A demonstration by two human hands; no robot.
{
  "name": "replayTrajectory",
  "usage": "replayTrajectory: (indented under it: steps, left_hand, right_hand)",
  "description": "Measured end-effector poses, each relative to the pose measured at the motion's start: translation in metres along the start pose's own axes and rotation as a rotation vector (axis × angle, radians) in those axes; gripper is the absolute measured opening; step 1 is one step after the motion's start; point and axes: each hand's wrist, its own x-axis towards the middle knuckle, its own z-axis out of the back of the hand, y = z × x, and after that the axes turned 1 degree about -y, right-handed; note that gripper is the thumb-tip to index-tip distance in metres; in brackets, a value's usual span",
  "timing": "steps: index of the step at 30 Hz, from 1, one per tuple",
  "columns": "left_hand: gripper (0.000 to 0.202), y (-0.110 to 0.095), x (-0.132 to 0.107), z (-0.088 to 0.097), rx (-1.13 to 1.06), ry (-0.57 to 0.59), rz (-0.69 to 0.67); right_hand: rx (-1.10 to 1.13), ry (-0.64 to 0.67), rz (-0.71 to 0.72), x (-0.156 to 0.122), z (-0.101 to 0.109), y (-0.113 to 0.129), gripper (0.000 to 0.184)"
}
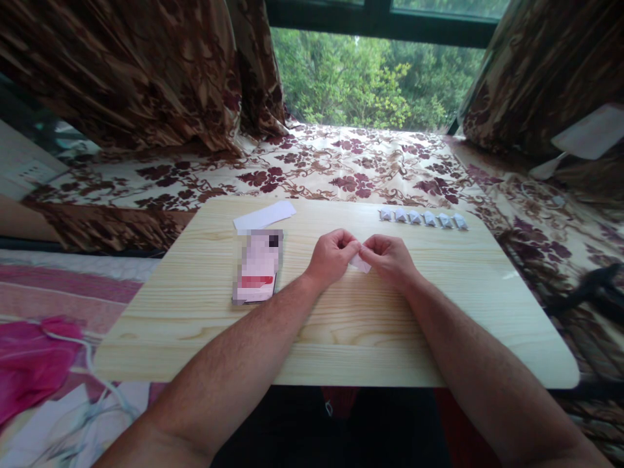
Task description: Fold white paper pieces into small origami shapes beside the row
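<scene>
Our forearms (234,354) cross the near edge of the surface (370,325); well in from its far edge, our left hand (334,257) and right hand (391,258) pinch a small white paper (361,264). It looks light, easily creased; its edges seem the best grip.

Fingers (349,248) partly hide the small white paper (361,264); pixelation blurs the phone (258,263); the top edge crops brown curtains (146,71).
</scene>
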Motion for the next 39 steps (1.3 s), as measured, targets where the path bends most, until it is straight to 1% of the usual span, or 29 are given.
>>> replayTrajectory:
  steps: [6,12,18,27,33,39]
  left_hand:
    - [0.018,0.0017,0.0008,-0.0005,0.000,-0.002,-0.006]
    - [0.017,0.0018,0.0008,0.0000,-0.022,-0.008,0.004]
    - [0.017,-0.0011,0.0008,-0.0005,-0.047,-0.007,0.028]
    - [0.016,-0.0027,0.0011,-0.0004,-0.094,0.028,0.052]
    - [0.016,-0.0024,0.0016,-0.0001,-0.101,0.002,0.067]
    - [0.020,0.0017,0.0036,0.0016,-0.127,-0.062,0.077]
  right_hand:
    - [-0.059,-0.011,0.018,0.0003,-0.0006,-0.0002,0.027]
    - [-0.013,-0.001,-0.003,0.0002,-0.0012,0.0010,0.026]
    - [-0.103,0.000,-0.004,-0.0005,0.0000,0.0035,0.025]
    - [-0.158,0.019,0.058,-0.0007,0.0025,0.0043,0.023]
    - [-0.092,-0.009,0.009,-0.0005,0.0011,0.0057,0.024]
    - [0.077,0.039,0.013,0.0016,0.0026,-0.0001,0.020]
